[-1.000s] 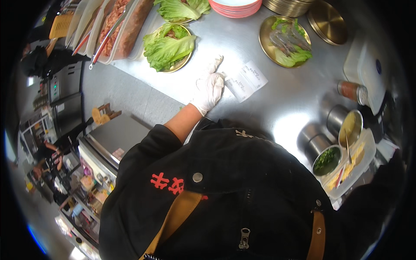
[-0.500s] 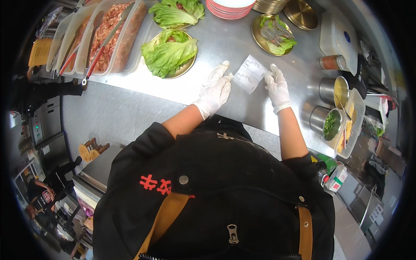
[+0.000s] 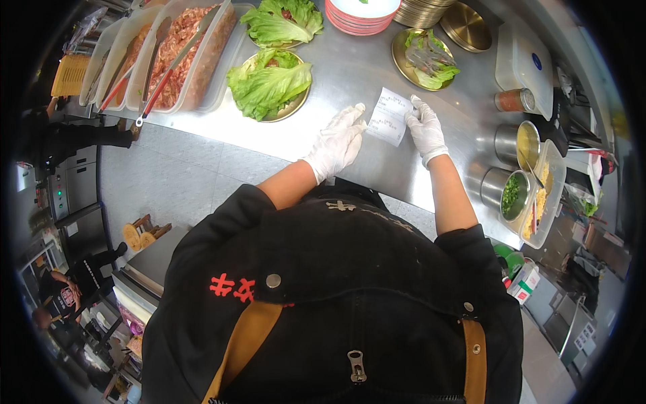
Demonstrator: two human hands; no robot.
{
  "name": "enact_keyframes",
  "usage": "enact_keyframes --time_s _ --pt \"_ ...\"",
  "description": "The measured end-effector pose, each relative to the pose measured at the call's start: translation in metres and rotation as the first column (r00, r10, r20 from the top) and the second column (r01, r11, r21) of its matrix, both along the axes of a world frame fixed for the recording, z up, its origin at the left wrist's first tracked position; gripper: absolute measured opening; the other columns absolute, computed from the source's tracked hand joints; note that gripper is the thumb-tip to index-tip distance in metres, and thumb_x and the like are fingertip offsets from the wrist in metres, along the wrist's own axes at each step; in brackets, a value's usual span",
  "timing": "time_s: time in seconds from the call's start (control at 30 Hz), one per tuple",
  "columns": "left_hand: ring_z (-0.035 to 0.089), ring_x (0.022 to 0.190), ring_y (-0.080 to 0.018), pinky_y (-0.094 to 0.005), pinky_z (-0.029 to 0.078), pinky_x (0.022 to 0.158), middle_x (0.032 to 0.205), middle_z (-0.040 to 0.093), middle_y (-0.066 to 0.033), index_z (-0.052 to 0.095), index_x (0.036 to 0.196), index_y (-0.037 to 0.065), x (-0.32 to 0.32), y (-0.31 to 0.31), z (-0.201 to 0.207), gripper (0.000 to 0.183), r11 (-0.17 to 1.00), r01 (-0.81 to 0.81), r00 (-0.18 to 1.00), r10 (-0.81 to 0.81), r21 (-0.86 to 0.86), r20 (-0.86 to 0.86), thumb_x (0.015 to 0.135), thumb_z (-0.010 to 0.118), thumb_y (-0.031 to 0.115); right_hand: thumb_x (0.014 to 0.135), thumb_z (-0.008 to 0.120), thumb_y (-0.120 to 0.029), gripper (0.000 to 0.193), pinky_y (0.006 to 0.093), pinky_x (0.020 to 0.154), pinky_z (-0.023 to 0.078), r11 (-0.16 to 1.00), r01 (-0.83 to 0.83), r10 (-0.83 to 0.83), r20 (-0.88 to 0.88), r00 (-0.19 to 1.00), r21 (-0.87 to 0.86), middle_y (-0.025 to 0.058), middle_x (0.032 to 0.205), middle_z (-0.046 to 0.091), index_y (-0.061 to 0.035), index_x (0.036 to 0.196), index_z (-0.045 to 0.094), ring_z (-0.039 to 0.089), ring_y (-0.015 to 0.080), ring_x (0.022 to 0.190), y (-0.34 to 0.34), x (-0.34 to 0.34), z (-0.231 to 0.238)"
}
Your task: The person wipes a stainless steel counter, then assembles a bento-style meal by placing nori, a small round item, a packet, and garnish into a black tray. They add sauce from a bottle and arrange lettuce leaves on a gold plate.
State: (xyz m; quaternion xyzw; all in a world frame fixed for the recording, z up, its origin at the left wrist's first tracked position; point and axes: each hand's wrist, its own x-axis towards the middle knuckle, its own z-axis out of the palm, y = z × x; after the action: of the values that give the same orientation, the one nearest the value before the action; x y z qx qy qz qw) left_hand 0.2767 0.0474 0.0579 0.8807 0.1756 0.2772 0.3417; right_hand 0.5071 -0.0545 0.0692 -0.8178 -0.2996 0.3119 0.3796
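Note:
Both my hands wear white gloves over the steel counter [image 3: 356, 67]. Between them is a white printed paper slip [image 3: 390, 116], slightly tilted. My right hand [image 3: 426, 133] has its thumb and fingers closed at the slip's right edge. My left hand [image 3: 335, 143] lies by the slip's lower left side, fingers stretched out and holding nothing. Left of it stands a gold plate [image 3: 296, 108] topped with lettuce leaves [image 3: 269, 82]. Beyond the slip, another gold plate [image 3: 402, 56] carries lettuce and greyish, shrimp-like pieces [image 3: 431, 57].
Tubs of raw meat [image 3: 178, 60] with red-handled tongs [image 3: 161, 87] line the far left. Pink-rimmed bowls [image 3: 360, 23] and gold plates [image 3: 465, 28] are stacked at the back. On the right stand a jar [image 3: 515, 100], steel pots [image 3: 506, 143] and a plastic tub [image 3: 553, 175].
The slip has turned more upright between my hands. My right hand has shifted slightly left and its fingers now meet the slip's edge. The left hand is nearly still.

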Motion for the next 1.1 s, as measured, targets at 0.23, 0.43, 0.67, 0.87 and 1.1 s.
enact_keyframes --time_s 0.23,0.43,0.67,0.87,1.1 --pt "0.049 0.131 -0.0412 -0.0436 0.038 0.113 0.141 0.054 -0.0224 0.066 0.118 0.005 0.000 -0.001 0.000 0.031 1.000 -0.005 0.998 0.006 0.009 -0.064 0.088 0.058 0.003 0.088 0.065 -0.011 0.052 0.0341 0.091 0.049 0.997 -0.078 0.080 0.144 0.986 -0.022 0.0108 0.103 0.058 -0.0111 0.139 0.055 0.060 0.0236 0.094 0.002 -0.002 0.006" --pt "0.045 0.137 -0.0376 -0.0385 0.034 0.115 0.145 0.050 -0.0227 0.064 0.123 0.002 0.014 -0.012 0.005 0.033 0.788 -0.054 0.994 0.101 -0.613 0.042 0.091 0.058 0.003 0.089 0.064 -0.011 0.056 0.0358 0.090 0.050 0.952 -0.233 0.271 0.197 0.942 -0.197 0.0115 0.100 0.061 -0.0137 0.143 0.051 0.061 0.0251 0.093 0.004 0.007 0.037" --pt "0.042 0.141 -0.0324 -0.0355 0.034 0.113 0.151 0.043 -0.0255 0.069 0.110 -0.001 0.000 -0.014 0.014 0.018 0.752 -0.202 0.967 0.254 -0.628 -0.007 0.093 0.064 0.006 0.095 0.056 -0.008 0.027 0.0271 0.071 0.051 0.977 -0.166 0.179 -0.090 0.980 0.136 0.0032 0.084 0.065 0.0007 0.119 0.064 0.058 0.0116 0.073 0.066 0.057 0.126" --pt "0.047 0.135 -0.0275 -0.0345 0.035 0.111 0.142 0.051 -0.0228 0.066 0.096 -0.005 -0.015 -0.022 0.034 0.018 0.639 -0.350 0.926 0.349 -0.685 -0.148 0.097 0.060 0.011 0.094 0.064 -0.012 0.018 0.0306 0.086 0.051 0.644 -0.128 -0.151 0.289 0.945 0.755 0.0102 0.095 0.070 0.0002 0.107 0.068 0.066 0.0172 0.093 0.155 0.085 0.165" --pt "0.053 0.121 -0.0197 -0.0322 0.040 0.104 0.130 0.057 -0.0132 0.069 0.097 0.000 -0.023 -0.039 0.028 0.013 0.455 -0.251 0.870 0.493 -0.854 0.007 0.098 0.058 0.007 0.082 0.077 -0.041 0.056 0.0272 0.062 0.049 0.916 0.142 -0.206 0.135 0.969 0.374 0.0046 0.079 0.067 0.0023 0.113 0.061 0.060 0.0124 0.066 0.190 0.179 0.207"
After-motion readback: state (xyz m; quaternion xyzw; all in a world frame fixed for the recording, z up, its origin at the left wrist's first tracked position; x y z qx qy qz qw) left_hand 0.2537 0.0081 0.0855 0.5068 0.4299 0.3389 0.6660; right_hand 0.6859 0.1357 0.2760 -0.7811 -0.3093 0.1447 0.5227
